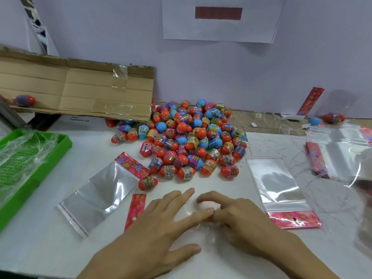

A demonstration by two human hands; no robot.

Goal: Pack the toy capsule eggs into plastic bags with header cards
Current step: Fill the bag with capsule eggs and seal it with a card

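A pile of toy capsule eggs, mostly orange and blue, lies in the middle of the white table. One egg lies apart, just in front of the pile. A clear plastic bag with a pink header card lies flat under both hands. My left hand presses on it with straight, spread fingers. My right hand has curled fingers that pinch the bag's right end. Two more bags lie empty, one on the left and one on the right.
A green tray holding plastic scraps sits at the left edge. A cardboard box flap leans behind it with one egg on it. More bags and header cards are heaped at the right, with a few eggs behind.
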